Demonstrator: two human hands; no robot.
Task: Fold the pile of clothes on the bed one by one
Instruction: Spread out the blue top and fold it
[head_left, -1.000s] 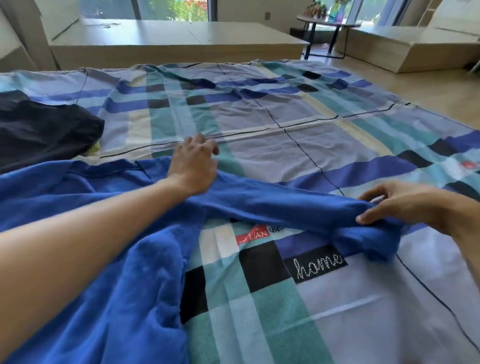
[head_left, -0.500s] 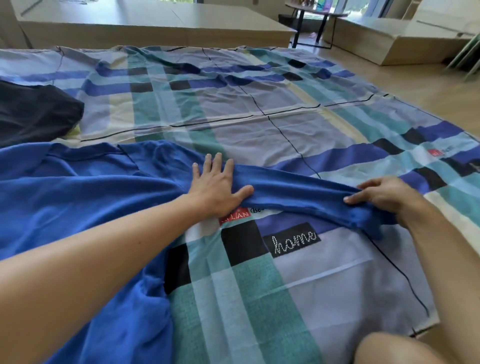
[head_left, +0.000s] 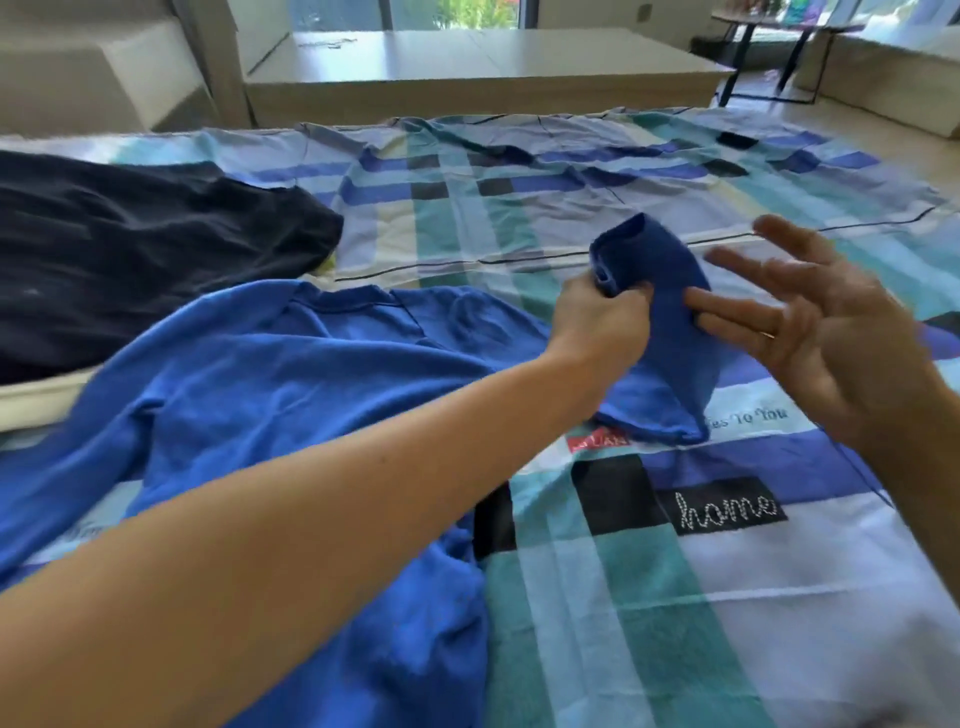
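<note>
1. Left hand (head_left: 597, 322) reaches out from the lower left, its fingers curled tight around the end of a blue sleeve (head_left: 660, 280), which it holds lifted above the bed.
2. Right hand (head_left: 831, 343) comes in from the right with the palm facing left and the fingers straight and spread. It grips nothing. Two of its fingers (head_left: 727, 306) touch the side of the raised sleeve, just beside the left hand. This hand is slightly blurred.
3. The sleeve belongs to a bright blue long-sleeved shirt (head_left: 260, 374). The shirt lies spread across the left and lower part of the bed, collar toward the far side, and passes under the left forearm.
4. From the left hand the sleeve drapes down to the bed, and its lower fold rests on the cover near the middle.
5. A dark navy garment (head_left: 130, 249) lies in a loose heap on the far left of the bed, close to the blue shirt's collar.
6. The bed cover (head_left: 623, 597) is a plaid of teal, blue, white and black. A black patch with the word "home" (head_left: 727, 509) sits near the right hand's wrist, and a red label (head_left: 597, 441) shows partly at the edge of the sleeve.
7. Beyond the bed stand a low pale wooden platform (head_left: 467, 67) and, at the top right, a small dark-legged table (head_left: 769, 31).
</note>
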